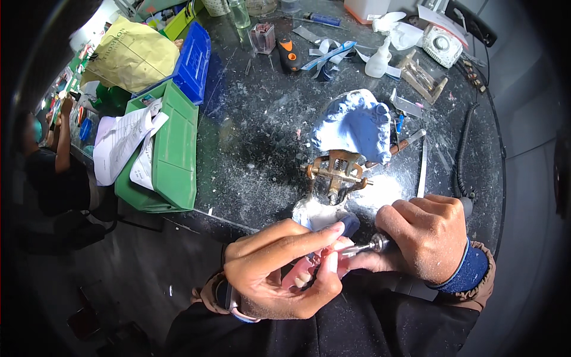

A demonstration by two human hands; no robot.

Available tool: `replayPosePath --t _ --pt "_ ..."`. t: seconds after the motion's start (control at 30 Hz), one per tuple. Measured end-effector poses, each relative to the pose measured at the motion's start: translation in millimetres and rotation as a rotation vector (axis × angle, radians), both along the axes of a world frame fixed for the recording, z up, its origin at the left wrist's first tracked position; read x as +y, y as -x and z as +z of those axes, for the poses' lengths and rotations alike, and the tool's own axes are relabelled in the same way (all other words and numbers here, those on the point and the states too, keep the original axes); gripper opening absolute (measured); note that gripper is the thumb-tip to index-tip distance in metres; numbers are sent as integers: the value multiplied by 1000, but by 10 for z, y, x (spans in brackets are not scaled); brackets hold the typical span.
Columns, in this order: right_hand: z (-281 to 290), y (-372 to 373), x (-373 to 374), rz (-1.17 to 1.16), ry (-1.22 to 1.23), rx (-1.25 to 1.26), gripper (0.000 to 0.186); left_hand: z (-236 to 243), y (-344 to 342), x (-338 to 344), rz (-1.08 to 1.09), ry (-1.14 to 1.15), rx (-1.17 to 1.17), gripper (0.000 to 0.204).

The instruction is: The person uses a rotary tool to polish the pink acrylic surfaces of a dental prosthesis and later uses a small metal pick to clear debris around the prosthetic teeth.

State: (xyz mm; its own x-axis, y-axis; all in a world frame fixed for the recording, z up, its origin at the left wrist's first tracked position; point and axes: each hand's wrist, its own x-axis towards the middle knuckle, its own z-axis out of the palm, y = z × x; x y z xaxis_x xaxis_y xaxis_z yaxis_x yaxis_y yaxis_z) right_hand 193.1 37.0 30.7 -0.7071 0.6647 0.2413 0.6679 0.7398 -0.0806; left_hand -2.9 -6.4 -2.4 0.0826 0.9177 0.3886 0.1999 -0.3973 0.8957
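Setting: dark speckled stone surface (pixel 256 149), dusted white with plaster powder, in a cluttered workshop; another person sits far off at the left edge.
Left hand: left hand (pixel 279 271), nearest the body, palm turned up and fingers curled; its grip is closed round a pink denture with pale teeth (pixel 304 275), thumb pressed along the top, held just off the surface's near edge.
Right hand: right hand (pixel 427 237), knuckles up, wrist in a blue cuff, fist wrapped tight round a slim metal rotary handpiece (pixel 367 245) whose tip meets the denture.
Progress: by the look of it, trimming is under way; heaps of white dust suggest much grinding done, though how much remains cannot be judged.
Just beyond: brass-coloured metal articulator (pixel 336 172) on a white plaster base (pixel 315 213).
Farther: pale blue plaster cast (pixel 354 125).
Far left: green plastic bin holding papers (pixel 172 149), blue plastic tray (pixel 193 62).
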Motion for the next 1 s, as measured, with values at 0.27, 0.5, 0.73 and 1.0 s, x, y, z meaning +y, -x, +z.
replayPosePath --t 0.27,0.5,0.73,1.0 --pt "4 -3 -8 14 -43 24 53 53 -11 -13 9 1 -23 32" --pt "72 -39 22 48 99 175 49 -9 -17 54 -19 -98 -125 31" --pt "181 -4 4 57 363 555 25 -10 -22 -24 -190 128 -563 29" --pt "192 -50 -22 71 145 598 50 -99 87 43 -424 179 -578 33"
